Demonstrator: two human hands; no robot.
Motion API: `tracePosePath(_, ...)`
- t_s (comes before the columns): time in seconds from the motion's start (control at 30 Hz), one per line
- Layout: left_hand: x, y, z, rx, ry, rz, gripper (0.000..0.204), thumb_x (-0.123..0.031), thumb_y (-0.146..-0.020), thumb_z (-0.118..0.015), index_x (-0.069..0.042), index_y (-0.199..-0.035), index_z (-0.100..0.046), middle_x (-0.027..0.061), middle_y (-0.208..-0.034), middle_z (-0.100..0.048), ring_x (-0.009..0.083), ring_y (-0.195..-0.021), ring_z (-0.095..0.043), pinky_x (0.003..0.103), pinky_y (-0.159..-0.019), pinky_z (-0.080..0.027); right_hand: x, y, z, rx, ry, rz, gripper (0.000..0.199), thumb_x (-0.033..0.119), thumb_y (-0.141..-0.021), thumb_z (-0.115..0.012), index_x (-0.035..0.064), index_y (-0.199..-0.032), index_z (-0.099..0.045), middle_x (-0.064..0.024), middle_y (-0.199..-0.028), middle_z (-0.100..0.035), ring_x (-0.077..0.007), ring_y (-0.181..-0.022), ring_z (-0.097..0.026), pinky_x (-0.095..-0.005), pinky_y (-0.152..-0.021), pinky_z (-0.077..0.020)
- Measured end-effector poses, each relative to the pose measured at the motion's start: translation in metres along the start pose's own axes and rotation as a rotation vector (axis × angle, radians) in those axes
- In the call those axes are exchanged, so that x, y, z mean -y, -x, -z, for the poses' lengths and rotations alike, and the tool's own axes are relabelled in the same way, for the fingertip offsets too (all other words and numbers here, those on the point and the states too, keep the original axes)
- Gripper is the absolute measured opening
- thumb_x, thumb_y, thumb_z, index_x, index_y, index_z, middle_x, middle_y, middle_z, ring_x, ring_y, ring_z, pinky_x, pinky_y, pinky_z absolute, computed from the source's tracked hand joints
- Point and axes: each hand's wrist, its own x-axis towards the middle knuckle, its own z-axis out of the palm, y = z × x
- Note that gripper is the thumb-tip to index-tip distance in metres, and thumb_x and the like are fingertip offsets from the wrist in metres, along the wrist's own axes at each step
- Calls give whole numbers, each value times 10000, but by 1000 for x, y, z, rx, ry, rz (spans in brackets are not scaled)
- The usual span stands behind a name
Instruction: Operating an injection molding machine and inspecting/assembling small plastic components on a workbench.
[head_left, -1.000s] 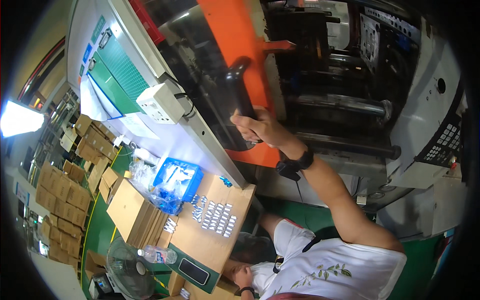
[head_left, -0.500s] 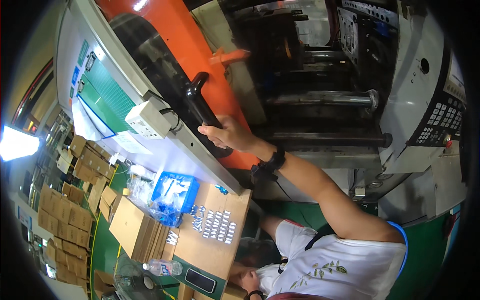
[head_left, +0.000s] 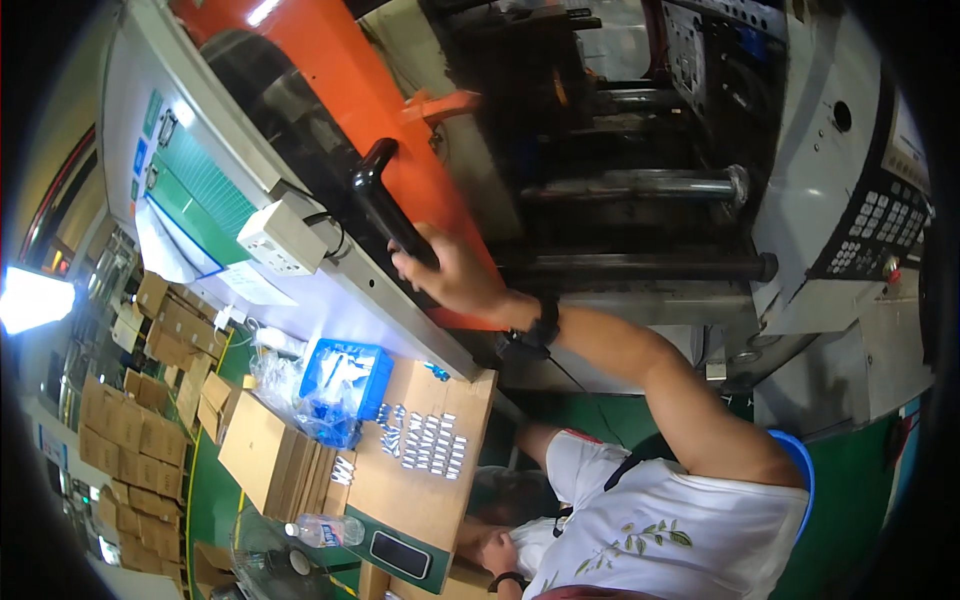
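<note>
My right hand (head_left: 455, 275) reaches across to a black door handle (head_left: 395, 210) on an orange machine door (head_left: 330, 85). Its fingers and thumb close round the lower end of the handle, and a black band (head_left: 535, 328) circles that wrist. Low in the view, my left hand (head_left: 497, 552) rests by my lap beside the table edge, fingers curled. Whatever it may hold is hidden. Behind the handle, the door has a dark window (head_left: 270, 90).
Rows of small metal parts (head_left: 433, 445) lie on a wooden table (head_left: 400, 490) near a blue bin (head_left: 345, 385), a phone (head_left: 400, 555) and a plastic bottle (head_left: 325, 530). Metal bars (head_left: 640, 188) cross the machine's opening. A keypad panel (head_left: 880, 225) stands at right, stacked cartons (head_left: 125, 430) at left.
The whole view has shifted slightly, so the machine and table sit a little further left and up. My right hand stays at the handle's lower end; my left hand stays by my lap.
</note>
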Motion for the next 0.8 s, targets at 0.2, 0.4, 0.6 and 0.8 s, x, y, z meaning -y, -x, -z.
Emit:
tracePosePath(0.2, 13, 0, -11, -69, 52, -104, 298, -262, -882, -518, -72, -924, -744, 219, -872, -699, 427, -791, -670, 515, -732, -536, 28, 74, 47, -104, 514, 316, 451, 114, -859, -683, 32, -1283, -553, -151, -1257, -608, -298, -1169, -596, -386, -1013, -474)
tracePosePath(0.4, 16, -5, -11, 238, 27, 216, 282, -264, -860, -549, -52, -900, -731, 193, -908, -713, 392, -897, -661, 513, -836, -507, 36, 41, 182, -83, 1008, 298, 173, 115, -842, -702, 37, -996, -690, -131, -1118, -659, -307, -1074, -620, -398, -921, -507)
tracePosePath(0.6, 12, -8, -3, 111, 141, 6, 243, -247, -846, -563, -70, -864, -728, 167, -922, -714, 365, -937, -636, 467, -957, -452, 17, -39, 329, -337, 1222, -143, 261, 256, -891, -687, 47, -1046, -712, -131, -1053, -689, -274, -986, -675, -357, -847, -536)
tracePosePath(0.8, -1, 1, 3, -24, 114, 19, 202, -190, -850, -585, -91, -909, -751, 140, -897, -717, 329, -927, -642, 432, -961, -451, -20, -98, 430, -508, 1135, -408, 371, 335, -879, -704, 56, -1124, -710, -134, -1122, -712, -320, -1074, -663, -406, -928, -510)
